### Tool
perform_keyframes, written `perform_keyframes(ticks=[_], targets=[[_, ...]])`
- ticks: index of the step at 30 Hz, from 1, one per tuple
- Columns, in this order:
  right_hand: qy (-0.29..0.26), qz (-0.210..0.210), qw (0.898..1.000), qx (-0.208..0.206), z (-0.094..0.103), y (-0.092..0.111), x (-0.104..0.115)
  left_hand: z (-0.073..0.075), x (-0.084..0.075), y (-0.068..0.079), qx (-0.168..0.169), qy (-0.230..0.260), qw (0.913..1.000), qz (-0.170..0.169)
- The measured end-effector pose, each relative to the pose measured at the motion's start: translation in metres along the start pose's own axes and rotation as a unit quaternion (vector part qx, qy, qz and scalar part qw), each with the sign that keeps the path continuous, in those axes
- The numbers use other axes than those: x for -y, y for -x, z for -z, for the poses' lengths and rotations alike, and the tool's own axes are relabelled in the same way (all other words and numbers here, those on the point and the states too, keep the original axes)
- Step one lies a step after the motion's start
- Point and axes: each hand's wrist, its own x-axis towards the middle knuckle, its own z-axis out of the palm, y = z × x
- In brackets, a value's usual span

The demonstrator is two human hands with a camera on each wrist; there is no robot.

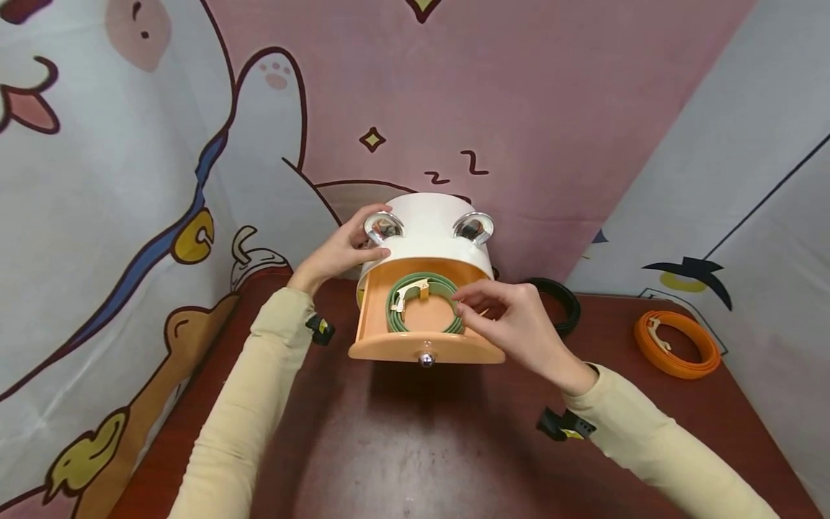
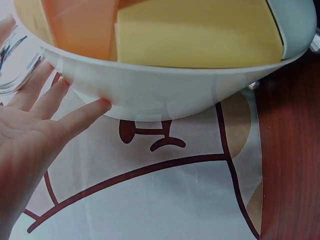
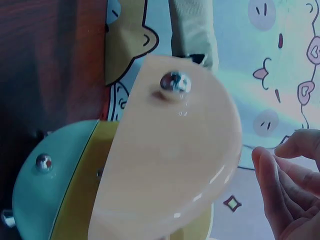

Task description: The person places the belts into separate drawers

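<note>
A small white cabinet [image 1: 428, 216] with shiny silver ears stands against the backdrop, its orange top drawer [image 1: 424, 349] pulled out. Inside the drawer lies a coiled green belt [image 1: 393, 299] with a gold buckle. My left hand [image 1: 340, 249] rests on the cabinet beside its left ear; in the left wrist view, fairly straight fingers touch the white shell [image 2: 165, 90]. Over the drawer's right side, my right hand [image 1: 519, 317] has its fingertips beside the coil. The right wrist view shows those fingers [image 3: 270, 180] loosely bent, nothing visible between them.
An orange coiled belt [image 1: 703, 353] lies on the red-brown table [image 1: 415, 447] at the right. A black coil [image 1: 570, 306] sits behind my right hand. Below the orange drawer are a yellow drawer [image 3: 75, 220] and a green one [image 3: 50, 190].
</note>
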Motion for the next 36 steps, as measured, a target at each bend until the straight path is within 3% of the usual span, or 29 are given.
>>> perform_keyframes(ticks=[13,20,36], targets=[[-0.062,0.030,0.996,0.058,-0.018,0.015,0.011,0.000,-0.003,-0.001,0.003,0.007,0.9999,0.009],[-0.102,0.001,0.991,0.090,-0.027,0.024,0.009,0.001,-0.003,0.000,0.000,0.008,0.9999,0.008],[-0.097,-0.002,0.992,0.085,-0.054,0.043,-0.008,0.001,0.001,0.001,0.000,0.019,0.9998,0.002]])
